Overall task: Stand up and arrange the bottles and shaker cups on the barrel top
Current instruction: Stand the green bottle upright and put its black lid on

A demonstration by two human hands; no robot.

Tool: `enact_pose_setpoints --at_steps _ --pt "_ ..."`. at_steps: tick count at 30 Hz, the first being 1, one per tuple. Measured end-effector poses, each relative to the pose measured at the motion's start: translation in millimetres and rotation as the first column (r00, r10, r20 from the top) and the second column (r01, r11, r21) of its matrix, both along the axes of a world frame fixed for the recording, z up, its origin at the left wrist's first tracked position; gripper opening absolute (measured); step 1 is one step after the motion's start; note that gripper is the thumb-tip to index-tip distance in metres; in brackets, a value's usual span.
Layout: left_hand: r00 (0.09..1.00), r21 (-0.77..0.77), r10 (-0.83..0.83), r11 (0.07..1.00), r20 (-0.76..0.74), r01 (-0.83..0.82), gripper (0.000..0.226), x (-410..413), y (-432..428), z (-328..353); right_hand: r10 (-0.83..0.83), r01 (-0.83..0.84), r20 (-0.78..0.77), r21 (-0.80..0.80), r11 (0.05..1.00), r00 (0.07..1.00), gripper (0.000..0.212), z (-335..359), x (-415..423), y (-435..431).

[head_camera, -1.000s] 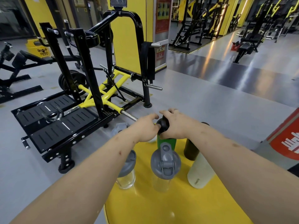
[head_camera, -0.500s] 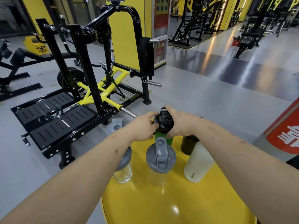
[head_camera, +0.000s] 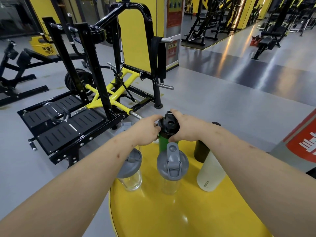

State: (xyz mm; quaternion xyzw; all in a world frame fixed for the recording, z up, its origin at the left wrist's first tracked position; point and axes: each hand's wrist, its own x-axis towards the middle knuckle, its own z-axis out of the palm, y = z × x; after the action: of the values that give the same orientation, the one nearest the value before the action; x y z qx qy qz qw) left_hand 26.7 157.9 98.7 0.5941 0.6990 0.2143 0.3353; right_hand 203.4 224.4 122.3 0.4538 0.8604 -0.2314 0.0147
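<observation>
Both hands on the green shaker [head_camera: 163,142], upright at 12 o'clock on the barrel top [head_camera: 179,211]. Left hand [head_camera: 147,130] pinches its black lid [head_camera: 168,124]; right hand [head_camera: 185,128] wraps the lid's other side. Two clear shaker cups [head_camera: 171,170], a white bottle [head_camera: 211,175] and a dark bottle [head_camera: 201,152] stand upright. Judged nearly done: only positioning left.

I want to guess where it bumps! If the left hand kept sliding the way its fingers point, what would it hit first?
The left hand points right, already touching the black lid of the green shaker. That lid comes first; the right hand holds its other side.
</observation>
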Motion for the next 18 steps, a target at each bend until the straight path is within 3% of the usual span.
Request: enact_pose_setpoints --at_steps 4,12,14,18 --pt "0.999 0.005 -0.001 1.0 -0.038 0.001 0.047 0.4 -0.3 0.3 0.009 -0.009 0.009 -0.013 1.0 1.0 0.116 2.2 -0.1 2.3" --pt "0.989 -0.021 -0.018 1.0 -0.144 0.015 0.048 1.6 -4.2 4.5 0.002 -0.001 0.017 -0.046 0.999 1.0 0.127 5.1 2.4 2.6" --pt "0.986 -0.034 -0.017 0.999 -0.167 0.012 0.053 0.2 -3.9 3.4 -0.007 0.009 0.024 -0.054 0.999 1.0 0.118 15.7 12.1 1.2" --pt "0.988 -0.008 0.023 1.0 -0.151 -0.025 0.059 -1.1 -6.8 8.5 -0.089 0.086 0.038 0.084 0.993 0.995 0.076 46.9 48.2 8.8"
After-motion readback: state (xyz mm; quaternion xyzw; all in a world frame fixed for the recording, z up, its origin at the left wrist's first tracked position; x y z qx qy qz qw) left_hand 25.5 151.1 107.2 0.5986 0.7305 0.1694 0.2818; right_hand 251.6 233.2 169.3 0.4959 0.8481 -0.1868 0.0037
